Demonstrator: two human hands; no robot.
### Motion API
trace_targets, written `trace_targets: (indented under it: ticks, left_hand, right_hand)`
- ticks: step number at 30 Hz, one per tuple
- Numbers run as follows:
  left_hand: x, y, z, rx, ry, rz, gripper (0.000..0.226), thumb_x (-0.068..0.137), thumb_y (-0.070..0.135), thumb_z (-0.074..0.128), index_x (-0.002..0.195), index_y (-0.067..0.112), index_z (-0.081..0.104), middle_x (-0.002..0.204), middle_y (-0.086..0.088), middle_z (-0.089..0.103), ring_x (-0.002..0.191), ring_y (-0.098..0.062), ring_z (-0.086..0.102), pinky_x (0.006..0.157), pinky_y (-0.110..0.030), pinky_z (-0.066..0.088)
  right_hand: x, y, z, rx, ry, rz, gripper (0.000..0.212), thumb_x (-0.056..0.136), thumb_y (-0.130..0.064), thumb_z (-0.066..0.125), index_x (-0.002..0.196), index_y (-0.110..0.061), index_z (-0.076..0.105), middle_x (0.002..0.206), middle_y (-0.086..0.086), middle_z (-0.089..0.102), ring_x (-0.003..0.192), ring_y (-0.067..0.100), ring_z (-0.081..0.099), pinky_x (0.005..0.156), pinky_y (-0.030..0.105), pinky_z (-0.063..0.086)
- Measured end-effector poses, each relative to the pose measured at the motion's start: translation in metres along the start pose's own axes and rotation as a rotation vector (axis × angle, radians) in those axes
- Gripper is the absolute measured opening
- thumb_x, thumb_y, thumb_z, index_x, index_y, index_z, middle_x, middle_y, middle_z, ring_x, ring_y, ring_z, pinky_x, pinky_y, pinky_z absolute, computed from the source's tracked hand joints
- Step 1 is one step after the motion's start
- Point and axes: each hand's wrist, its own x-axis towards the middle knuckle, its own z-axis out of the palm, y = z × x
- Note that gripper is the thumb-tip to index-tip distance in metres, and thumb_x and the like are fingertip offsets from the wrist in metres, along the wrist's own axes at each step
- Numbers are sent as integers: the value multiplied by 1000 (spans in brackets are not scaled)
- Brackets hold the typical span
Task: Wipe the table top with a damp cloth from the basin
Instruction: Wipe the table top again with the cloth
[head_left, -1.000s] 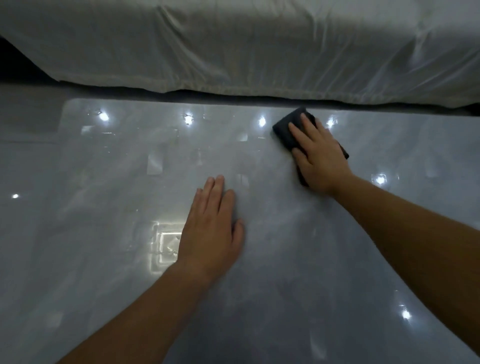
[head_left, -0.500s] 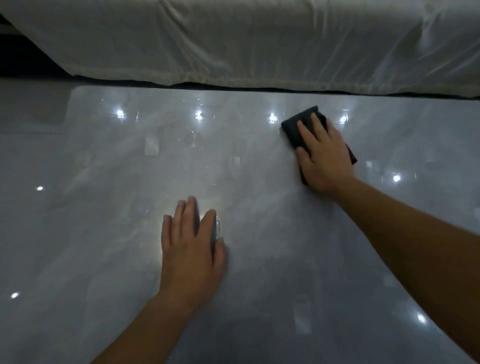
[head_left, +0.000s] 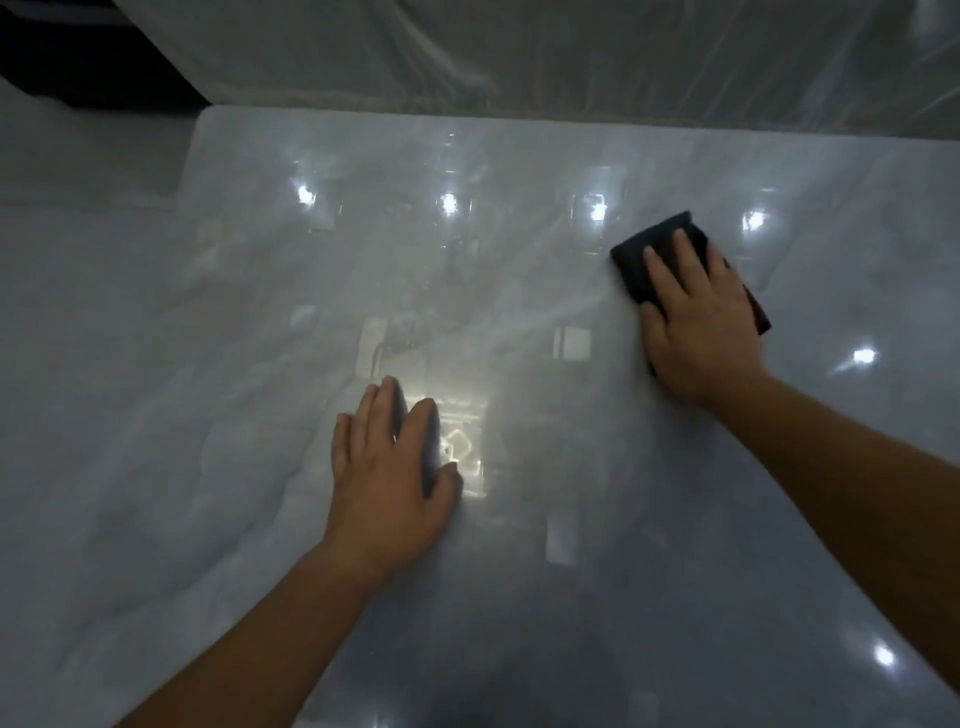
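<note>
Little is changed: the cloth (head_left: 631, 262) is still pressed to the table top (head_left: 260, 364) under the flat right hand (head_left: 698, 322), near the far edge; the left hand (head_left: 389, 467) is kept flat, empty.

You get a dim, soft picture: small glare spots (head_left: 449, 203) dot the glossy table top (head_left: 649, 545), a brighter patch (head_left: 462, 441) glows mid-frame, and the edges blur.

Right hand (head_left: 701, 322) flat on dark cloth (head_left: 649, 254) at right of frame, left hand (head_left: 387, 478) flat at centre, glossy pale tabletop (head_left: 519, 597), white sheet (head_left: 519, 57) along top
</note>
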Motion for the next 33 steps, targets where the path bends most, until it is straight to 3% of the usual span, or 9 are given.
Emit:
trace_targets:
  ticks: [2,9,12,15,18,21,25,30,33]
  left_hand:
    - [-9,3,2,6,-11,14,65,86,52,47,146,29,35,165,-12,10,153,-27,1,123,-52,4]
    - [-36,8,14,104,-101,22,81,82,60,37,156,29,24,167,-12,2,154,-29,-3,121,-55,7]
    - [-34,11,9,56,-122,0,81,81,61,40,155,34,24,168,-8,-1,154,-27,-5,120,-53,6]
    - [-34,10,5,4,-139,5,76,84,57,41,155,37,24,168,-2,-3,153,-22,-6,120,-51,5]
    - [-37,-1,-1,-100,-97,51,71,84,55,37,150,29,40,166,-6,15,152,-26,11,119,-53,17]
    - [-52,-19,-4,-128,-13,173,61,86,45,45,140,16,52,157,-14,36,145,-32,32,114,-57,32]
    - [-90,-47,2,33,9,130,60,90,49,40,141,21,48,160,-14,31,150,-32,22,118,-58,21]
    - [-122,-69,15,127,-38,125,64,89,52,43,147,24,38,163,-16,21,152,-33,12,119,-59,16]
    - [-134,-74,19,91,-42,148,63,87,41,53,145,22,38,162,-17,22,151,-34,13,119,-59,18]
  right_hand:
    - [-28,-35,10,3,19,51,60,102,-38,36,158,-20,27,166,15,18,151,45,15,123,57,12]
    - [-172,-66,27,-20,-227,-713,58,95,-33,45,153,-28,38,165,6,27,152,38,20,124,51,14]
    - [-123,-25,19,8,-68,-412,58,91,-30,42,148,-21,47,159,14,38,145,45,33,117,57,28]
    - [-88,-4,7,27,4,22,61,98,-38,31,156,-20,31,166,15,21,151,44,17,123,58,16]
    - [-108,-54,21,19,38,104,61,100,-34,38,158,-18,27,167,16,17,151,46,13,123,58,11]
    - [-182,-116,43,21,-66,-317,61,95,-32,50,154,-22,36,164,14,26,149,46,20,121,59,19]
    - [-205,-102,42,-28,-245,-732,61,92,-32,46,152,-28,40,164,7,30,151,39,23,122,54,21]
    - [-114,-112,35,15,-19,6,61,99,-37,35,157,-22,30,166,13,20,151,42,18,122,57,16]
    - [-149,-173,54,0,-4,43,61,99,-35,39,158,-20,29,166,15,19,151,46,15,122,59,16]
